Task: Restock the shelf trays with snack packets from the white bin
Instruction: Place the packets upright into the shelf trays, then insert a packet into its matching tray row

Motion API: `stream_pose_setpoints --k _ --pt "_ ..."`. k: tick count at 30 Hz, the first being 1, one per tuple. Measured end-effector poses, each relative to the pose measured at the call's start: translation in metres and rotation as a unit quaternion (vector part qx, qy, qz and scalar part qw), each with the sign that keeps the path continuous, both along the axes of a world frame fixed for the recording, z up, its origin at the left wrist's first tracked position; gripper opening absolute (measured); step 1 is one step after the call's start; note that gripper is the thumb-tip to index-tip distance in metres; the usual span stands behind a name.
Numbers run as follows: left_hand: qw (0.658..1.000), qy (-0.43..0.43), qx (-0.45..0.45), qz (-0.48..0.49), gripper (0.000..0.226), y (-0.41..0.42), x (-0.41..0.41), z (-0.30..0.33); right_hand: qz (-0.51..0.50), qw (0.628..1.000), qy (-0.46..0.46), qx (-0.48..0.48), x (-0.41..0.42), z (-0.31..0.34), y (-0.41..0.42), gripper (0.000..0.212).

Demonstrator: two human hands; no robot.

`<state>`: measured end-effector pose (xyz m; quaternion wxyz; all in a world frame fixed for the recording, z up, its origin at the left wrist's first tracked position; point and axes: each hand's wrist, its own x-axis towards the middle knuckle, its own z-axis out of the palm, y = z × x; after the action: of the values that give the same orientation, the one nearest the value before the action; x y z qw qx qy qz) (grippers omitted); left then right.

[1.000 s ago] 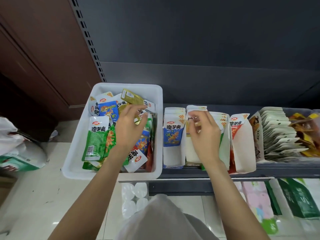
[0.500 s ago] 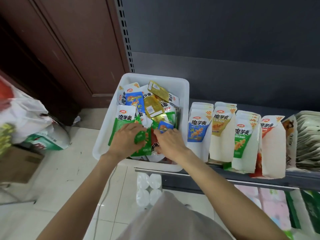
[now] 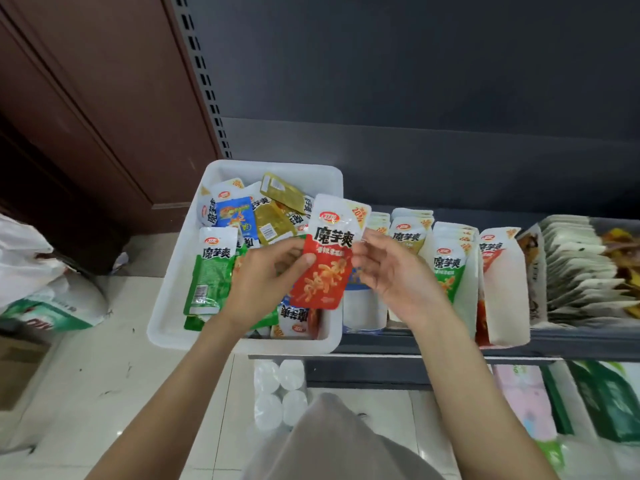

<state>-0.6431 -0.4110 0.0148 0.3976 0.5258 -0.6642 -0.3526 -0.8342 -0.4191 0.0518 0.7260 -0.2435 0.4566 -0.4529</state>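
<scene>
Left hand [image 3: 266,282] pinches red packet [image 3: 327,258] upright above bin [image 3: 180,299]; right hand [image 3: 391,271] loose, fingers touching its edge. Best: take it rightward, slot it behind matching red tray [image 3: 502,282].

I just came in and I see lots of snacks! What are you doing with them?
A person is restocking a shop shelf. Their left hand pinches a red and white snack packet lifted above the white plastic bin, which holds more green, blue and gold packets. The right hand is open beside the packet, fingertips at its edge. To the right, upright white card trays on the dark shelf already hold rows of packets sorted by colour.
</scene>
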Motion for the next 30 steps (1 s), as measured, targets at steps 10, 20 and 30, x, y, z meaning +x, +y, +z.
stream_pose_setpoints --k 10,20,30 --pt "0.969 -0.074 0.05 -0.23 0.015 -0.03 -0.113 0.017 -0.06 0.865 0.442 -0.23 -0.126 0.007 0.029 0.007" --pt "0.936 -0.266 -0.101 -0.209 0.026 -0.048 -0.23 -0.013 -0.174 0.59 0.742 -0.267 -0.243 0.023 0.03 0.013" --pt "0.875 -0.398 -0.15 -0.231 0.04 -0.046 -0.244 -0.041 0.058 0.568 0.791 -0.218 -0.227 -0.053 -0.035 0.016"
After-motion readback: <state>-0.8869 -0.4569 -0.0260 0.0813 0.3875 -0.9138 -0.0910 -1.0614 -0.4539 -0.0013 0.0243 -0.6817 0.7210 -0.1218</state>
